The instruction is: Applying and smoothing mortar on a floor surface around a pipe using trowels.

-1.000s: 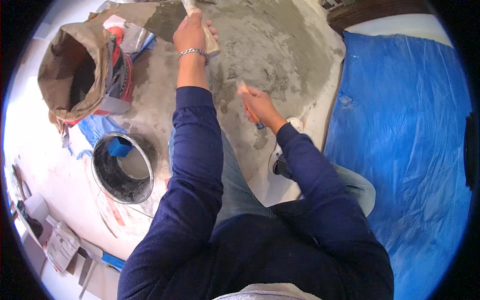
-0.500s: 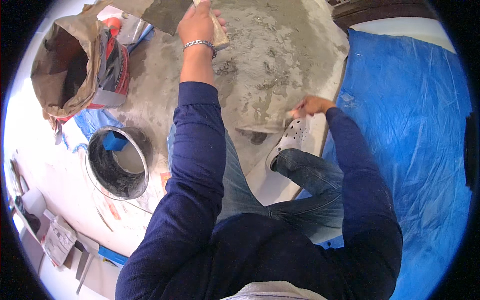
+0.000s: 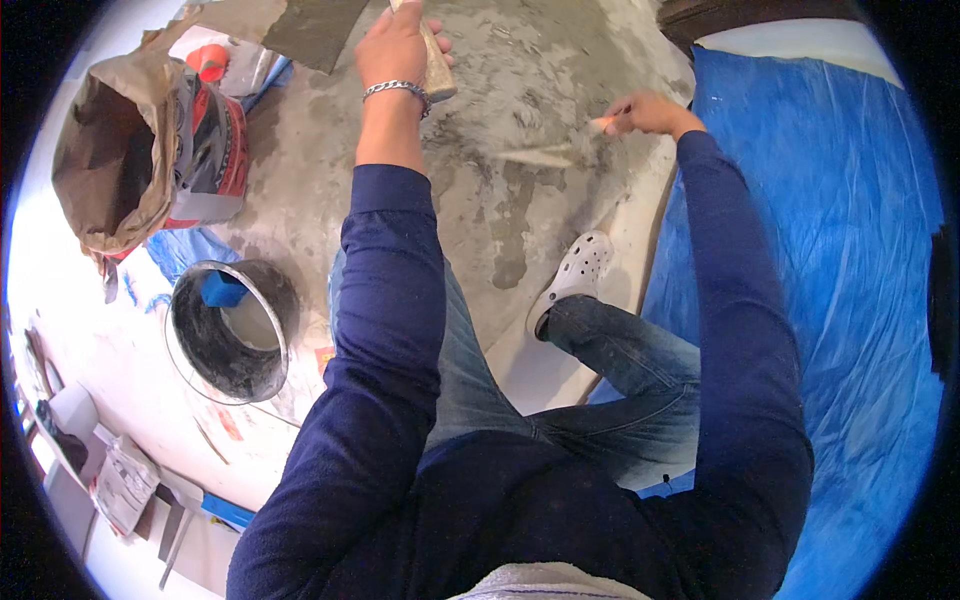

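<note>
The trowel [image 3: 545,157] lies flat on the wet grey mortar [image 3: 520,90] spread over the floor, its pale blade out ahead of the person's bent knee. The right hand [image 3: 645,112] grips its orange handle, fingers curled tight around it, at the near edge of the mortar beside the blue plastic sheet [image 3: 830,260]. The left hand [image 3: 400,45] reaches further out, fingers wrapped around a wooden-handled tool [image 3: 437,65] whose working end runs out of view at the top; a metal bracelet [image 3: 398,90] sits on that wrist.

A white clog [image 3: 575,275] is planted just at the rim of the damp patch. To the left stand a metal bucket [image 3: 225,325] caked with grey mix, a blue thing inside it, and beyond it an open paper sack [image 3: 130,150] slumped on the floor.

The risks look plain enough to me: with both arms stretched forward, weight could tip onto the fresh surface, and the clog is near enough to slide in and scar it. A blade pressed too steeply would likely gouge ridges, and mortar could smear onto the sheet.
</note>
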{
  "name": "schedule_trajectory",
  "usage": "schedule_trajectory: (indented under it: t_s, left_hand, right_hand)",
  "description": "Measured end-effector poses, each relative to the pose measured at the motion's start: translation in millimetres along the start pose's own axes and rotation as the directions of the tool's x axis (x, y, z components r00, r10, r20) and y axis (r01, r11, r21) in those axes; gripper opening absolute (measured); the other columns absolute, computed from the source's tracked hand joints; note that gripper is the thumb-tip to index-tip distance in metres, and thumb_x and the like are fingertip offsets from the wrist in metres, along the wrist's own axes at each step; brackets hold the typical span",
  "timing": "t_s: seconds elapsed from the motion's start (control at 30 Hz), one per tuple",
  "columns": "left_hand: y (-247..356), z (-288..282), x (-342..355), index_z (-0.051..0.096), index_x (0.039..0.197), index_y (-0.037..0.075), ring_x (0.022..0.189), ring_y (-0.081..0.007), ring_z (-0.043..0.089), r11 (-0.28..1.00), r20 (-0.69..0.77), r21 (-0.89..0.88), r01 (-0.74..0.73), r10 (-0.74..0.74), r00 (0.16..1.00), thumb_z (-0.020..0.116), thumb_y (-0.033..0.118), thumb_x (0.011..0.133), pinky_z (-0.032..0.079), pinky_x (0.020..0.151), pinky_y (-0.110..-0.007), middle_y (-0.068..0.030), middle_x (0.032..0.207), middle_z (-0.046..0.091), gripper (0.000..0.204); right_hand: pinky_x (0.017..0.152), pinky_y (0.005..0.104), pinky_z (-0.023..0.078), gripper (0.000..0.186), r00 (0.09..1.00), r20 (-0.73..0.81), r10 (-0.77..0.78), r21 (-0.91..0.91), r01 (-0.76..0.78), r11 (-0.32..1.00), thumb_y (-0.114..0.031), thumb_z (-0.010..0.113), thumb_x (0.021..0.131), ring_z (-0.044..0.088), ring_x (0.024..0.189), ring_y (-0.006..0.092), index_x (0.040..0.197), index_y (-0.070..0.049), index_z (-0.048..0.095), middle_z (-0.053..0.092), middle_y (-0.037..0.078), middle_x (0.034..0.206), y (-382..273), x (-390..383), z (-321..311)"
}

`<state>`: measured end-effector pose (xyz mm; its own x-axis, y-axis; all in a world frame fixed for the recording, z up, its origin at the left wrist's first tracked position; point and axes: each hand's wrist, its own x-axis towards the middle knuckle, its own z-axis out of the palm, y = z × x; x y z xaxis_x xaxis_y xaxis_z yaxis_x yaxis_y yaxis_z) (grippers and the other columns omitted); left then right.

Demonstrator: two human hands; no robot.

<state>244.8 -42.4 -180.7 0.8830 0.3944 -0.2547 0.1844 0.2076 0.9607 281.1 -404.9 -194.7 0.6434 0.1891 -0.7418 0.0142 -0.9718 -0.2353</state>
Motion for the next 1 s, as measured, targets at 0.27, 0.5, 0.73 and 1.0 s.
schedule_trajectory:
  t_s: [0.27, 0.5, 0.73, 1.0]
  left_hand:
    - [3, 24, -8, 0.066, 0.096, 0.0, 0.052, -0.0185, 0.059, 0.977, 0.086, -0.162, 0.136, -0.123, 0.989, 0.057, 0.033, 0.094, 0.048, 0.045, -0.033, -0.0072, 0.068, 0.059, 0.034]
    - [-32, 38, 13, 0.068, 0.109, 0.005, 0.071, -0.0231, 0.065, 0.999, -0.026, 0.029, -0.023, 0.024, 0.999, 0.057, 0.035, 0.094, 0.053, 0.07, -0.038, -0.0111, 0.084, 0.068, 0.035]
    - [5, 37, -16, 0.058, 0.111, 0.001, 0.057, -0.0185, 0.061, 0.863, 0.125, -0.47, 0.186, -0.144, 0.982, 0.059, 0.028, 0.096, 0.05, 0.046, -0.035, -0.0109, 0.081, 0.063, 0.031]
    - [14, -7, -8, 0.06, 0.114, -0.002, 0.056, -0.0187, 0.061, 0.909, 0.027, -0.406, 0.096, -0.093, 0.995, 0.061, 0.028, 0.095, 0.051, 0.045, -0.034, -0.0115, 0.082, 0.063, 0.036]
  right_hand:
    - [0.053, 0.0286, 0.042, 0.038, 0.992, -0.094, 0.081, 0.219, -0.059, 0.974, -0.033, 0.075, 0.079, 0.054, 0.063, 0.012, 0.104, -0.005, 0.072, 0.063, 0.003, 0.077, 20, -65, 27]
    - [0.051, 0.0349, 0.055, 0.037, 0.918, 0.027, 0.397, 0.787, -0.264, 0.557, -0.024, 0.064, 0.091, 0.061, 0.06, 0.0185, 0.118, -0.004, 0.05, 0.06, 0.008, 0.082, 15, -108, 156]
    - [0.039, 0.0345, 0.044, 0.024, 0.686, -0.212, 0.696, 0.925, -0.089, 0.37, -0.019, 0.062, 0.088, 0.054, 0.042, 0.0177, 0.106, -0.004, 0.06, 0.058, 0.008, 0.063, -33, -89, 274]
    - [0.041, 0.0368, 0.044, 0.017, 0.799, -0.297, 0.524, 0.922, 0.096, 0.375, -0.015, 0.056, 0.085, 0.058, 0.046, 0.0194, 0.091, 0.001, 0.058, 0.059, 0.009, 0.062, -115, 13, 209]
